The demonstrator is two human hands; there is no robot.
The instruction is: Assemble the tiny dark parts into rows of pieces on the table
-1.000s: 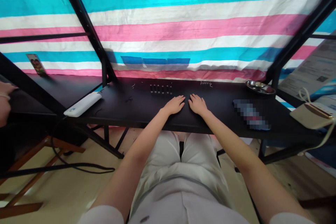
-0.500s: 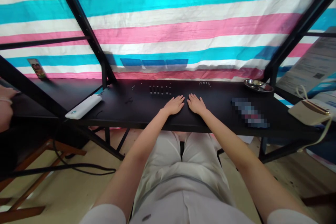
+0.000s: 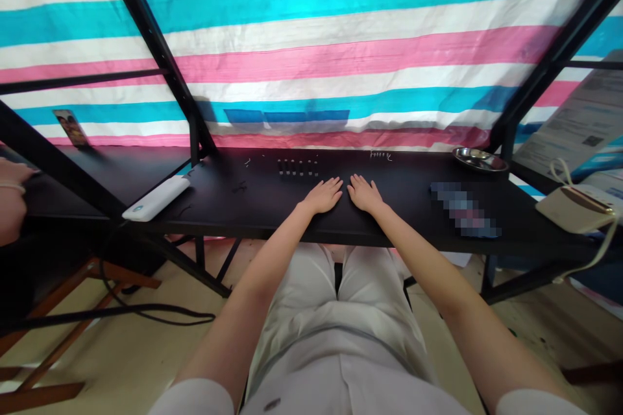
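One co-worker's hand (image 3: 14, 172), a pale band at its wrist, showed at the far left beside a neighbouring black tabletop (image 3: 111, 175). On that surface a small upright picture card (image 3: 71, 128) stood near the pink, white and turquoise striped sheet (image 3: 311, 61). A smooth white oblong case (image 3: 156, 198) lay slantwise across the left end of the long, flat black table (image 3: 253, 207). Toward the middle, a row of small dark cylinders with pale ends (image 3: 293, 167) sat just beyond the bare left hand (image 3: 324, 196), which rested palm down, fingers straight and relaxed. Just beside it, apart, the bare right hand (image 3: 365, 194) lay likewise, fingers loosely spread on the tabletop. Beyond it were tiny whitish coil-like pieces (image 3: 379, 155). Farther right came a pixel-blurred bluish oblong object (image 3: 464, 211), a shiny round metal dish (image 3: 479, 160) behind it, and a beige strapped bag (image 3: 574, 211).
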